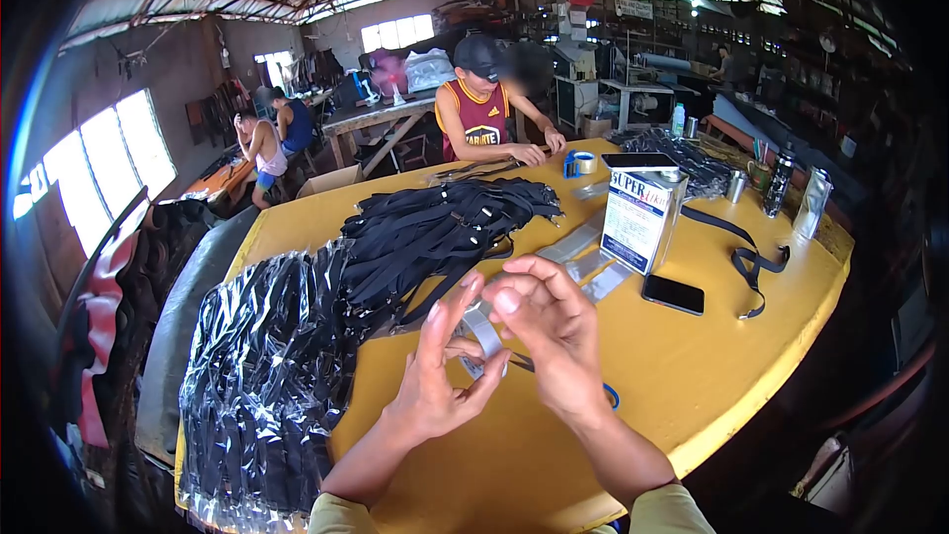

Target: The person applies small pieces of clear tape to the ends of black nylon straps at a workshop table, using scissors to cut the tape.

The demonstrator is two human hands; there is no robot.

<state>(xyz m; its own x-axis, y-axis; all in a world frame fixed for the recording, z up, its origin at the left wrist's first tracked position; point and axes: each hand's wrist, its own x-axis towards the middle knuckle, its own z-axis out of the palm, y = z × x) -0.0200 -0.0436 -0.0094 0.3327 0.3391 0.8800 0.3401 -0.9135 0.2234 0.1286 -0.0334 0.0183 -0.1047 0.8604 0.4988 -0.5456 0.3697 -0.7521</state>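
My left hand (pixel 440 381) is in the middle foreground, its fingers curved round a roll of clear tape (pixel 484 331). My right hand (pixel 559 336) is close beside it, thumb and fingers curled together near the top of the roll. Whatever those fingertips pinch is too small to make out. Beneath my right wrist, scissors with a blue handle (pixel 612 397) lie partly hidden on the yellow table (pixel 712 376). Just beyond my hands is a heap of black straps with metal buckles (pixel 445 222).
Plastic-wrapped black straps (pixel 262 386) cover the table's left side. Flat clear sleeves (pixel 591 262), a rectangular can (pixel 643 218), a phone (pixel 673 295) and a loose black strap (pixel 751 262) are to the right. A co-worker (pixel 484 109) handles straps across the table, near blue tape (pixel 571 166).
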